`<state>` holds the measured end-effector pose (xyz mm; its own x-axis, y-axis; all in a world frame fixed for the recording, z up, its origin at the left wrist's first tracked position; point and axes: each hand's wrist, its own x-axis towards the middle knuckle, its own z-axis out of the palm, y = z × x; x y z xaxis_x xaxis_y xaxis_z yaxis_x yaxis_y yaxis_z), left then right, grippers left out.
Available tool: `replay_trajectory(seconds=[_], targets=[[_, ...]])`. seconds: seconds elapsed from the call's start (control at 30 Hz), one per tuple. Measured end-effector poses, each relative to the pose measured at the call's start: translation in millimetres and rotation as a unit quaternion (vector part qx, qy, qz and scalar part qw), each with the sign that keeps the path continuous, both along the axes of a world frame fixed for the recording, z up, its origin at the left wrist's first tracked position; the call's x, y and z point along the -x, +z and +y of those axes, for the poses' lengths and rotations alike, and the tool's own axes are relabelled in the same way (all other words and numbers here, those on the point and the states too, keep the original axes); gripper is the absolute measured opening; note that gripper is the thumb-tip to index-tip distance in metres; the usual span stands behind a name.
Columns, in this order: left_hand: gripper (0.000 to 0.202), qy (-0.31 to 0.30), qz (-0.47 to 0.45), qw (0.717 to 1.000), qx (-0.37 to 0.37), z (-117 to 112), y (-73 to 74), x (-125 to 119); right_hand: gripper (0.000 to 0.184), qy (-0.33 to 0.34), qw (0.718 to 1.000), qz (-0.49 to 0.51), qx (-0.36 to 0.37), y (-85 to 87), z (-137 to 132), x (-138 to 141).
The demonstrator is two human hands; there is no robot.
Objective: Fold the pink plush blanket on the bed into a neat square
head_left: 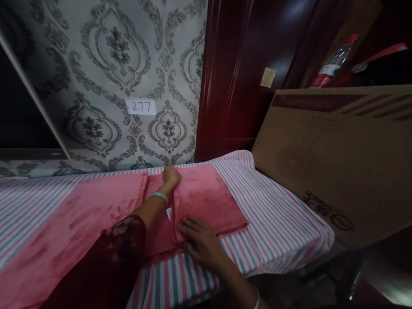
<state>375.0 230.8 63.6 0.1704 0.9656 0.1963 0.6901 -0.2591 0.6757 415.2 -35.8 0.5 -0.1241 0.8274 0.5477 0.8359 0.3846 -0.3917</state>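
A pink plush blanket (206,193) lies spread along the bed-like surface, its right end folded into a flat layered panel. My left hand (171,175) reaches across to the far edge of the fold, its fingers bent around the fabric there; the fingertips are partly hidden. Near the front left corner of the folded panel rests my right hand (201,240), palm down, fingers stretched over the cloth and thumb at the near edge. Between the two hands a small white tag (168,213) shows beside the fold. The wider part of the blanket (96,206) stretches off to the left.
Under the blanket is a striped sheet (267,206). A large cardboard box (337,159) leans at the right, with a plastic bottle (333,64) behind it. Patterned wallpaper with a paper label (140,107) and a dark red wooden panel (238,77) border the far side.
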Motion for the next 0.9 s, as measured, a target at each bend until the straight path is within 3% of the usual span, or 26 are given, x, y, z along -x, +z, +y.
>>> replay_trajectory(seconds=[0.1, 0.2, 0.33, 0.5, 0.73, 0.9], targets=[[0.070, -0.083, 0.091, 0.990, -0.069, -14.2, 6.6, -8.3, 0.040, -0.063, 0.997, 0.049, 0.014, 27.8, 5.6, -15.0], [0.064, -0.156, 0.170, 0.968, -0.096, -22.0, 0.4, -14.2, 0.042, -0.143, 0.989, -0.017, 0.031, 36.6, 23.5, -24.0], [0.065, -0.190, 0.248, 0.946, -0.081, -17.3, -21.4, -10.8, 0.069, -0.103, 0.984, -0.110, 0.094, 14.6, 36.3, -17.3], [0.069, -0.192, 0.297, 0.933, -0.071, -8.1, -39.8, -7.4, 0.073, -0.080, 0.984, -0.115, 0.108, -5.7, 31.9, -11.4], [0.070, -0.173, 0.317, 0.924, -0.125, -10.8, -46.3, -8.7, 0.075, -0.074, 0.986, -0.111, 0.095, -4.2, 29.4, -12.8], [0.073, -0.181, 0.313, 0.929, -0.079, -5.0, -41.6, -8.3, 0.074, -0.074, 0.986, -0.110, 0.105, -4.8, 31.6, -11.7]])
